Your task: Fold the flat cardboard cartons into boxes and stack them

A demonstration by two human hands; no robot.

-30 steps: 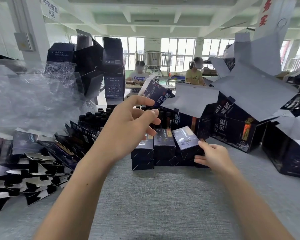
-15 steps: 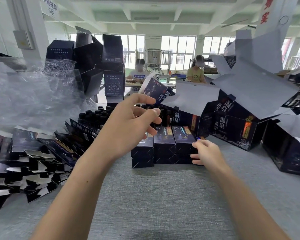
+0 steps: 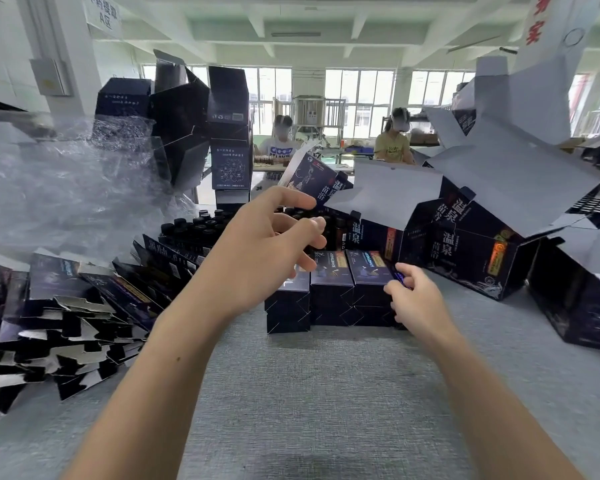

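Three folded boxes (image 3: 331,285) stand in a row on the grey worktop (image 3: 326,393). The right hand (image 3: 418,299) pinches the edge of the rightmost box (image 3: 368,282), while the left hand (image 3: 257,251) hovers above, fingers loosely spread and empty. Dozens of flat cartons (image 3: 84,306) lie heaped at left, suggesting most of the job remains.

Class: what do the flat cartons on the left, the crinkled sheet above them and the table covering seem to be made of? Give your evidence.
Flat cartons: thin paperboard, dark printed face, pale back at cut edges.
Crinkled sheet: clear plastic film, likely; glossy creases, see-through.
Table covering: grey felt or woven fabric; matte, fine ribbed texture.
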